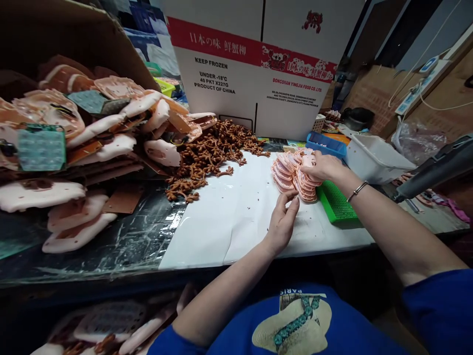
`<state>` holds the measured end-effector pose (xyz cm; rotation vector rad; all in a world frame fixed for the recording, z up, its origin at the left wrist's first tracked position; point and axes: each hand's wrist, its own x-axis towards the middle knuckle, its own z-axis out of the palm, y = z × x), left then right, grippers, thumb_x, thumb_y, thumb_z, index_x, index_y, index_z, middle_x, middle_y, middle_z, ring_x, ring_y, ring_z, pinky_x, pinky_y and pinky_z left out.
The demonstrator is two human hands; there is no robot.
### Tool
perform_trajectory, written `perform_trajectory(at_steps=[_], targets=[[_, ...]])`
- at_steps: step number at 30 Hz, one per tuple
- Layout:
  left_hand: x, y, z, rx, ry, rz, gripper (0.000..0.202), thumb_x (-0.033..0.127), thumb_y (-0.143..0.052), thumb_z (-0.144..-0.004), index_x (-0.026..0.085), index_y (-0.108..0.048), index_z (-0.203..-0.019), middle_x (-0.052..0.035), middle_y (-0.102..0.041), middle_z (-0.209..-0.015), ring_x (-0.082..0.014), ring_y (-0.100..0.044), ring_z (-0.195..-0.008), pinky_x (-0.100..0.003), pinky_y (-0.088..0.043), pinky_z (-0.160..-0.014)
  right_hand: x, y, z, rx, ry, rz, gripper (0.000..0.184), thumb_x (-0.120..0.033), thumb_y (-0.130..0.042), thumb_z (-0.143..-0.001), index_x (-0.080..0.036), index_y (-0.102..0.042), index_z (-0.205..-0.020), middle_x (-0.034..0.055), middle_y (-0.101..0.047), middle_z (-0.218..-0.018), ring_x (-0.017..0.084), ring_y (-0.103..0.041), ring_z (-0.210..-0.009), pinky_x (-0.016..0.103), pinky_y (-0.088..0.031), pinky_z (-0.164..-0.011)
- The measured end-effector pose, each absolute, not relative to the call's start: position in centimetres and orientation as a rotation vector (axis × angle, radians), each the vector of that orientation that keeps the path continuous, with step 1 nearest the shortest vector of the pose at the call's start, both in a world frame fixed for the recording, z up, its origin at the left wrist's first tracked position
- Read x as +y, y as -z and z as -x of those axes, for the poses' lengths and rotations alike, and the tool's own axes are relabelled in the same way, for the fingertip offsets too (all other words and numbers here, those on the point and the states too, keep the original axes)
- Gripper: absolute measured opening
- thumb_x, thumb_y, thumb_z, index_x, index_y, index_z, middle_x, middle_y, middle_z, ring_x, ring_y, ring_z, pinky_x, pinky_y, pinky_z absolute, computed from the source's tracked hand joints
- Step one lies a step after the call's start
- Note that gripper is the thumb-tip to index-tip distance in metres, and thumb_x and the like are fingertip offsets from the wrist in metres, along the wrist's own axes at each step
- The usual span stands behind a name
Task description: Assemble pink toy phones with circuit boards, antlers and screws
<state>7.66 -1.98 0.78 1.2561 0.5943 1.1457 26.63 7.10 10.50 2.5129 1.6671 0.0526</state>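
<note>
Two close piles of thin pink plastic shells (284,172) with scalloped edges stand on a white work surface (236,212). My right hand (327,166) reaches over the right-hand pile, thumb and fingers closed on a pink plastic shell (309,158) at its top; the fingertips are partly hidden. Just in front of the piles is my left hand (283,224), with loosely bent fingers and nothing visible in it. Its fingertips come close to the lower edge of the shells; I cannot tell if they touch.
A green perforated basket (336,202) sits right of the shells, with a blue tray (325,143) and a white bin (380,158) behind. Brown knobbly plastic pieces (207,162) are heaped left. Larger pink casings (111,123) spill from a cardboard box (74,24). A white carton (236,98) stands behind.
</note>
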Motion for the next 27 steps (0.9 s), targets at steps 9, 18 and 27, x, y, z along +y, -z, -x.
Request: perform_trajectory(at_steps=[9,18,27], targets=[[-1.7,-1.2,-7.6,0.595,-1.157,-0.954,0.043,0.052,-0.065,-0.091,0.022,-0.061,-0.121,-0.0093,-0.062,-0.134,-0.0241,-0.057,-0.126,-0.037,-0.049,-0.100,1.5,-13.1,-22.8,2.063,-0.036,-2.545,0.064,-0.052,-0.053,-0.087,-0.018,-0.046,-0.142,0.0168,-0.068,-0.127,0.034,-0.067,-0.114,0.044,-0.053,-0.093],[-4.1,-1.8,-6.5,0.243,-0.907,-0.700,0.060,0.053,-0.073,-0.085,0.027,-0.058,-0.138,-0.0107,-0.064,-0.137,-0.0284,-0.062,-0.124,-0.039,-0.052,-0.100,-7.2,-10.0,-21.9,2.845,0.875,-2.152,0.069,-0.038,-0.065,-0.081,-0.022,-0.047,-0.146,0.0111,-0.061,-0.142,0.029,-0.065,-0.121,0.048,-0.056,-0.099],[-4.8,-1.2,-6.3,0.253,-0.888,-0.707,0.065,0.040,-0.077,-0.081,0.030,-0.055,-0.141,-0.0084,-0.061,-0.142,-0.0317,-0.054,-0.136,-0.046,-0.042,-0.115,-7.7,-7.4,-23.7,2.978,0.679,-2.101,0.073,-0.051,-0.066,-0.087,-0.021,-0.044,-0.150,0.0122,-0.054,-0.150,0.032,-0.058,-0.134,0.053,-0.052,-0.109]])
